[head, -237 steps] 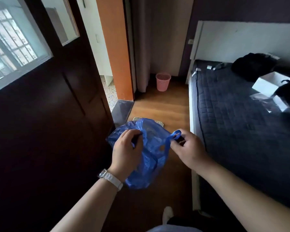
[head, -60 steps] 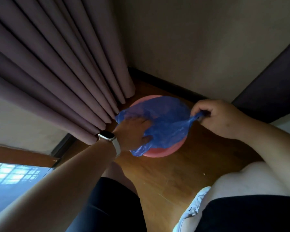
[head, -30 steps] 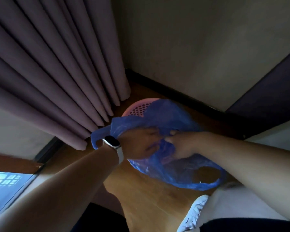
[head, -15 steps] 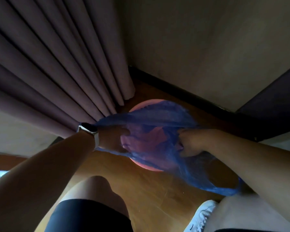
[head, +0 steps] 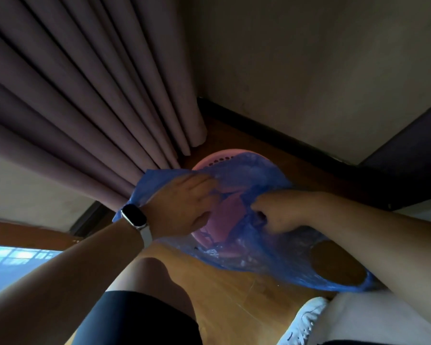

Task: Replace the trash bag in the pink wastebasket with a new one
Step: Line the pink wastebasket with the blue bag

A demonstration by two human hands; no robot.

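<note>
Spreading the thin blue plastic trash bag (head: pixel 254 235) over the round pink perforated wastebasket (head: pixel 224 158), which stands on the wooden floor (head: pixel 234 307) in the corner beside the mauve curtain (head: pixel 97 108), the person crouches above it. The film could tear or slip off the rim if one side is pulled harder than the other, and the loose handle loop near the right forearm may snag. Left hand (head: pixel 182 207), palm down with a watch (head: pixel 135 217) at the wrist, pinches the bag's left edge. Right hand (head: pixel 274 212), knuckles up, has its grip curled shut on bunched film over the opening.
</note>
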